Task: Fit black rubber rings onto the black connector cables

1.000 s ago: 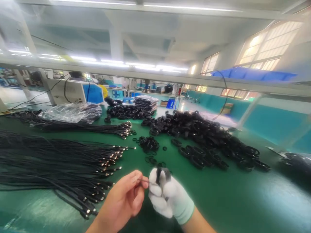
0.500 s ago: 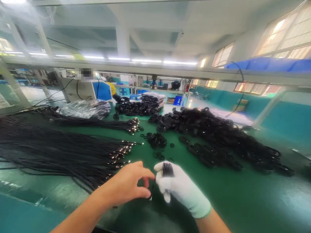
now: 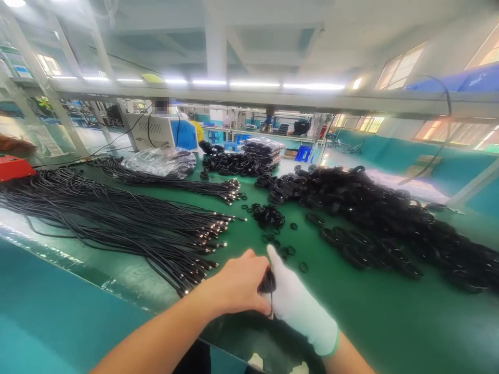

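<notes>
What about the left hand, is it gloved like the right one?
No, the left hand is bare, with its knuckles and thumb uncovered, while the right hand wears a white glove.

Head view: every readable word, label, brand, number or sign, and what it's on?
Readable text: none.
Blue bin, upper right: white marking, too blurred to read.
White-and-blue machine: nothing legible.
Black cable coil in hand: nothing legible.
Cable connectors: too small to tell.
</notes>
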`<move>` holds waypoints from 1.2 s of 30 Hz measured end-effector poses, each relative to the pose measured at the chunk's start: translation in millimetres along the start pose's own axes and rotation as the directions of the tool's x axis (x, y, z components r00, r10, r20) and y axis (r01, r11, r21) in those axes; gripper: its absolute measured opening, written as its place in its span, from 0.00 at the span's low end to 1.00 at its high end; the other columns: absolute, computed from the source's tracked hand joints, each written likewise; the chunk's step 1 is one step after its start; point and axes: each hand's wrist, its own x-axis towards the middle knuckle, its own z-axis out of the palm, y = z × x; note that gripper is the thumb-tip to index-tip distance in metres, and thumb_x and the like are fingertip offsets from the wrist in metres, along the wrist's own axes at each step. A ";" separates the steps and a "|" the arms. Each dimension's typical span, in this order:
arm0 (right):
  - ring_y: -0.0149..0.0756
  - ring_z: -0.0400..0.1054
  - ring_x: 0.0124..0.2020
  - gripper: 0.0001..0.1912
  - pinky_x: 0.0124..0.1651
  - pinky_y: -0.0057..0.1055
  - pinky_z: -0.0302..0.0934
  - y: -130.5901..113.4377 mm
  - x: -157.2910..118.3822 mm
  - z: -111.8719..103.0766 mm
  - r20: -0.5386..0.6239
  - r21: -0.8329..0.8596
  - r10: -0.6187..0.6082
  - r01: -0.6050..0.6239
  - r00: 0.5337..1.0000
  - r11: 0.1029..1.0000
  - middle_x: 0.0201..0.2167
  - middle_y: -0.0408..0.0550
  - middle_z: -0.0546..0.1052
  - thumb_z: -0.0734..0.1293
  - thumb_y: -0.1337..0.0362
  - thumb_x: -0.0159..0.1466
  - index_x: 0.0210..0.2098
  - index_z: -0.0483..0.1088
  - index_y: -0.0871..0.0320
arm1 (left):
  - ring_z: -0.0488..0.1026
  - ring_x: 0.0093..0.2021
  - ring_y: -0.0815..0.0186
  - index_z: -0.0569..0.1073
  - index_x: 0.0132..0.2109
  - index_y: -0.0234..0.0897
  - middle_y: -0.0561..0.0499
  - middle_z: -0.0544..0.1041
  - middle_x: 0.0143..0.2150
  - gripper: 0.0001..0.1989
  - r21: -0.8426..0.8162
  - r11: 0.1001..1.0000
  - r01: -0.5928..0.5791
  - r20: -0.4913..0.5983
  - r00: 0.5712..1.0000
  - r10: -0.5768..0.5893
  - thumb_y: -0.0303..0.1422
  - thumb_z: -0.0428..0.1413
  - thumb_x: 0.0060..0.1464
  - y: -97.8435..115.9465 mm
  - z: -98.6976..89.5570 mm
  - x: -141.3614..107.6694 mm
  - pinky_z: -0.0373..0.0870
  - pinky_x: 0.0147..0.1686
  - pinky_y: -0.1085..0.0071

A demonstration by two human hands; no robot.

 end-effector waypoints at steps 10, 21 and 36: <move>0.28 0.63 0.16 0.27 0.17 0.24 0.53 -21.3 -11.5 -15.9 0.297 0.258 -0.033 -0.047 0.954 0.965 0.28 0.42 0.74 0.70 0.68 0.48 0.47 0.63 0.53 | 0.70 0.24 0.69 0.73 0.25 0.36 0.54 0.75 0.23 0.10 -0.269 0.963 0.032 0.181 0.983 0.018 0.28 0.49 0.48 -26.2 5.4 11.5 0.63 0.25 0.75; 0.27 0.64 0.16 0.33 0.18 0.21 0.54 -13.4 -6.9 -7.5 0.300 0.586 -0.255 0.033 0.919 0.809 0.24 0.44 0.74 0.69 0.65 0.53 0.56 0.56 0.58 | 0.73 0.36 0.66 0.71 0.42 0.33 0.48 0.75 0.39 0.12 -0.923 0.369 -0.105 -0.161 0.979 -0.123 0.27 0.56 0.47 -1.1 -5.1 -2.7 0.71 0.40 0.67; 0.34 0.71 0.32 0.25 0.32 0.32 0.69 -10.1 -3.1 -4.0 0.497 0.732 -0.059 -0.382 0.866 0.564 0.36 0.53 0.73 0.59 0.46 0.62 0.41 0.68 0.65 | 0.68 0.49 0.61 0.72 0.51 0.41 0.48 0.71 0.52 0.20 -0.613 0.742 -0.272 -0.158 0.962 0.222 0.30 0.55 0.50 -20.2 -14.3 12.0 0.65 0.48 0.67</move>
